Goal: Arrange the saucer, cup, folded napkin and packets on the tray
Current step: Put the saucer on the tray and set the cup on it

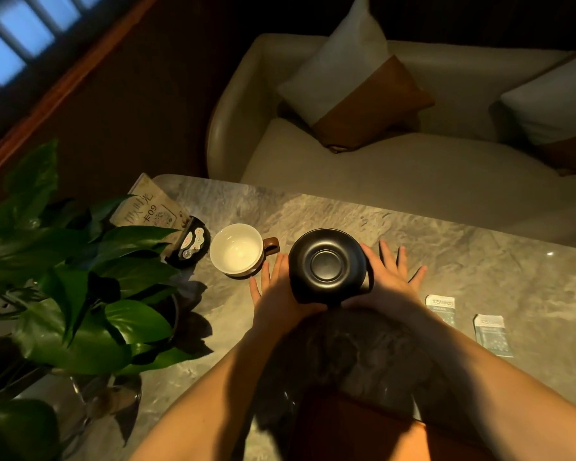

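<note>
early yet, i judge: left hand (275,296) and right hand (391,282), fingers straight, carry the saucer (326,262) between them; cup (236,249) and packets (441,306) lie on the table (486,261); napkin unseen.

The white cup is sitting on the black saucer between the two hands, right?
No. The white cup sits on the table beside the black saucer, beyond the left hand, not on it. Only the saucer is between the left hand and right hand, as the head view shows.
</note>
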`<state>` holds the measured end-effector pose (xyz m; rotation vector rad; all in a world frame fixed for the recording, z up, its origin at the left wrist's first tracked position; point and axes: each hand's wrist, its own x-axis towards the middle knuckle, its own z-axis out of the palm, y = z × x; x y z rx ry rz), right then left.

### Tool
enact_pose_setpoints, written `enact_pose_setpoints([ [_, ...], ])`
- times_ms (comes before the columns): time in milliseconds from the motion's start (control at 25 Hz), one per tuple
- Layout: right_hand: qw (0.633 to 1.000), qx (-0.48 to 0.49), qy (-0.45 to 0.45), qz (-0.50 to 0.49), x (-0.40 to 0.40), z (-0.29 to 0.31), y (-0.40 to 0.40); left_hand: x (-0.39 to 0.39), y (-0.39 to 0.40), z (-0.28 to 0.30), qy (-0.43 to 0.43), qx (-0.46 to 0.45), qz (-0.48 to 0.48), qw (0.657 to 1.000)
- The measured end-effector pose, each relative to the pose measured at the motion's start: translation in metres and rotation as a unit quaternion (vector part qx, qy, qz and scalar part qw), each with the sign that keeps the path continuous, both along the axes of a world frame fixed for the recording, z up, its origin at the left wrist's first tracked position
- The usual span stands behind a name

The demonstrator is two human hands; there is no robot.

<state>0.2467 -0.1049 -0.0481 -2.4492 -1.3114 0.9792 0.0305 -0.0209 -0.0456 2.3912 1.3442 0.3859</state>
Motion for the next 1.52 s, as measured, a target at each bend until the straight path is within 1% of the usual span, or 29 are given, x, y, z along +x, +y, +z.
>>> enact_pose_setpoints([
  [40, 1.000, 0.007, 0.003, -0.004, -0.001, 0.000, -0.002, 0.001, -0.002, 0.001, -0.017, 0.000, 0.003, 1.000],
  [160, 1.000, 0.025, 0.015, -0.007, -0.004, 0.000, -0.008, 0.000, -0.006, -0.005, -0.047, -0.062, 0.011, 0.997],
  [280, 0.998, 0.038, 0.035, -0.024, -0.006, 0.002, -0.017, -0.001, -0.007, -0.013, -0.004, -0.170, 0.035, 0.985],
  [360, 0.997, 0.045, 0.045, -0.037, -0.006, 0.006, -0.024, -0.002, -0.011, -0.013, 0.005, -0.194, 0.030, 0.980],
  [400, 0.997, 0.050, 0.046, -0.040, -0.008, 0.008, -0.028, -0.003, -0.015, -0.010, 0.008, -0.190, 0.023, 0.982],
  [560, 0.996, 0.067, 0.044, -0.046, -0.017, 0.022, -0.051, -0.011, -0.034, 0.006, 0.029, -0.124, -0.004, 0.992],
  [720, 0.995, 0.084, 0.032, -0.040, -0.033, 0.041, -0.078, -0.026, -0.053, 0.026, 0.006, -0.175, -0.003, 0.985],
  [1000, 0.995, 0.066, 0.023, -0.069, -0.078, 0.066, -0.146, -0.065, -0.110, 0.054, 0.008, -0.180, -0.017, 0.983],
  [1160, 0.993, 0.062, 0.028, -0.101, -0.111, 0.074, -0.189, -0.089, -0.141, 0.055, 0.015, -0.181, -0.041, 0.983],
  [1320, 0.990, 0.053, 0.009, -0.130, -0.145, 0.077, -0.222, -0.114, -0.163, 0.052, 0.036, -0.183, -0.071, 0.980],
  [1520, 0.983, 0.039, 0.011, -0.178, -0.185, 0.069, -0.257, -0.139, -0.184, 0.044, 0.054, -0.180, -0.110, 0.976],
])
